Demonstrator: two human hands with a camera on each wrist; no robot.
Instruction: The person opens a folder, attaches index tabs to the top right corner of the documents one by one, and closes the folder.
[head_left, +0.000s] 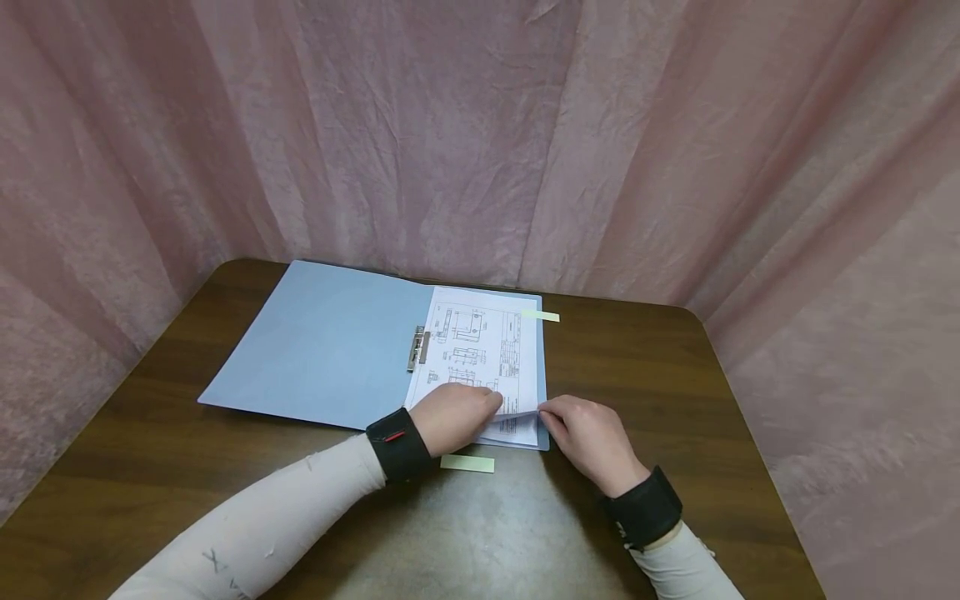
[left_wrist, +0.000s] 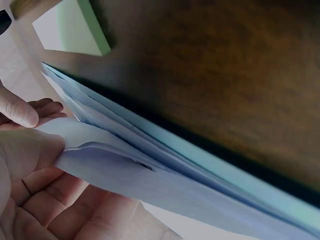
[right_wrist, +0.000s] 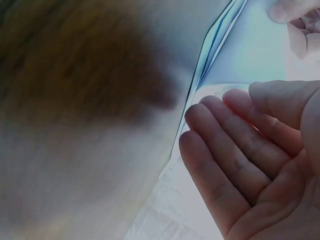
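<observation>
A light blue file folder (head_left: pixel 322 342) lies spread on the table, its metal clip (head_left: pixel 417 348) along the fold. Printed sheets with line drawings (head_left: pixel 468 333) lie on its right half, a pale green sticky note (head_left: pixel 551 317) jutting from their right edge. My left hand (head_left: pixel 457 412) pinches the near edge of some lifted sheets (left_wrist: pixel 110 160) between thumb and fingers. At their near right corner, my right hand (head_left: pixel 588 437) pinches the paper with thumb and index finger; its other fingers (right_wrist: pixel 230 165) are loosely extended. Close to the folder's near edge sits a pale green sticky note pad (head_left: pixel 468 463).
The dark wooden table (head_left: pixel 637 358) carries the folder near its far edge. Pink curtains (head_left: pixel 450 142) hang behind and at both sides. Each wrist wears a black band (head_left: pixel 399 444).
</observation>
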